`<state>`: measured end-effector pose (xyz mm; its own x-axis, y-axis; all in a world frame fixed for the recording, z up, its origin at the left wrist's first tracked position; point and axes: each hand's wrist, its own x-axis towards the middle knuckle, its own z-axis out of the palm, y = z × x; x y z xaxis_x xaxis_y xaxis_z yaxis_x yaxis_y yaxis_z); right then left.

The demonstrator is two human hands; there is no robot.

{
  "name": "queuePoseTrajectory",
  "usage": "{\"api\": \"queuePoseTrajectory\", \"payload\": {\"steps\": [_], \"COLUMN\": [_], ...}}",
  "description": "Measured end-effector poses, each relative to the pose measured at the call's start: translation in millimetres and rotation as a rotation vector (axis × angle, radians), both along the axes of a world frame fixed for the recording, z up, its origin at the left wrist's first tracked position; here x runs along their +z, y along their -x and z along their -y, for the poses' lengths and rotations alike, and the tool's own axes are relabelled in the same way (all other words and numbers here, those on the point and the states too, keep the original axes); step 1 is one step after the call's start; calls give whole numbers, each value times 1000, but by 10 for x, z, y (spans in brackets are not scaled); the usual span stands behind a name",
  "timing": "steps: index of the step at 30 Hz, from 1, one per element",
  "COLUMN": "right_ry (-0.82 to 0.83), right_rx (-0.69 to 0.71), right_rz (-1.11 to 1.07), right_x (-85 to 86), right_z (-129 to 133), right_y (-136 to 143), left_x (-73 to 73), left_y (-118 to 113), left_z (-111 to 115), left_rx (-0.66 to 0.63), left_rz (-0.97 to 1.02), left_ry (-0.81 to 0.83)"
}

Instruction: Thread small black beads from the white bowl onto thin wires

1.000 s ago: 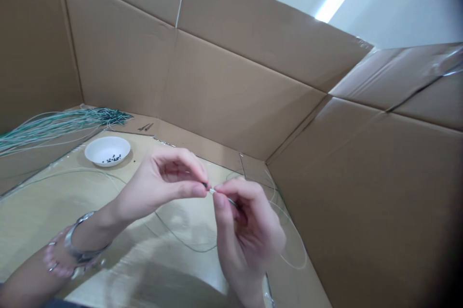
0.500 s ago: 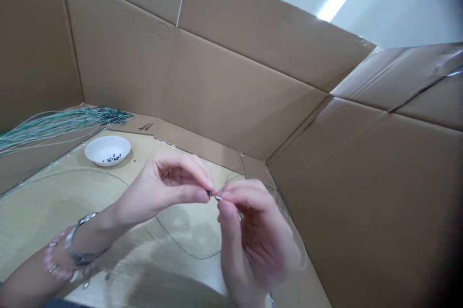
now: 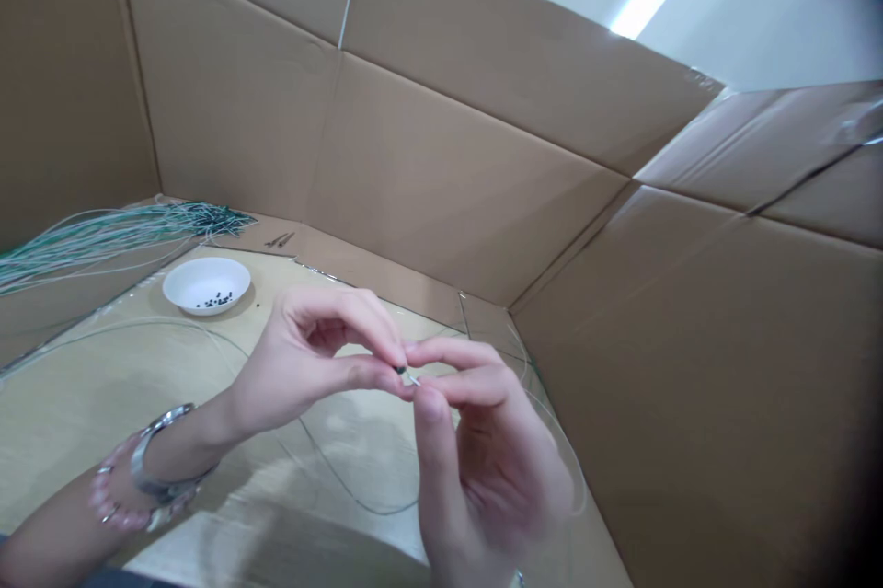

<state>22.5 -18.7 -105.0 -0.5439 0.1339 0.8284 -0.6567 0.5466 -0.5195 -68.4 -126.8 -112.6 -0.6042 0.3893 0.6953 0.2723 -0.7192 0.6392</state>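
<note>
Between thumb and index finger, my left hand [image 3: 314, 363] pinches a tiny dark bead [image 3: 400, 370]. My right hand [image 3: 483, 450] pinches the pale tip of a thin wire [image 3: 413, 379], which meets the bead or lies right beside it; the exact contact is too small to tell. The fingertips of both hands touch or nearly touch above the table. A long thin strand [image 3: 345, 489] loops across the table below them. At the back left, a white bowl [image 3: 207, 275] holds several small black beads [image 3: 219, 300].
A bundle of green and white wires [image 3: 138, 229] lies at the far left. Small metal pins [image 3: 280, 240] rest on the cardboard ledge behind the bowl. One dark speck [image 3: 258, 305] is on the table [image 3: 172, 367]. Tall cardboard walls [image 3: 441, 174] stand behind and to the right.
The right index finger has moved up and left to my left fingertips, and the hands are closer together. More of the dark bead and wire tip shows. The left wrist has shifted slightly right.
</note>
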Motion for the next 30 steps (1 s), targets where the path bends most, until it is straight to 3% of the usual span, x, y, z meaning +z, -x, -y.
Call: {"api": "queuePoseTrajectory", "payload": {"steps": [6, 18, 23, 30], "right_ry": [-39, -95, -138, -143], "right_rx": [-10, -41, -65, -89], "right_rz": [5, 13, -16, -82], "right_x": [20, 44, 49, 17], "right_z": [-22, -55, -67, -60], "right_y": [5, 10, 22, 76], "left_x": [19, 66, 76, 67], "left_y": [-15, -16, -15, 11], "left_z": [0, 68, 101, 115], "left_rx": [138, 257, 205, 6], "left_rz": [-96, -245, -209, -22], "left_ry": [26, 129, 217, 307]}}
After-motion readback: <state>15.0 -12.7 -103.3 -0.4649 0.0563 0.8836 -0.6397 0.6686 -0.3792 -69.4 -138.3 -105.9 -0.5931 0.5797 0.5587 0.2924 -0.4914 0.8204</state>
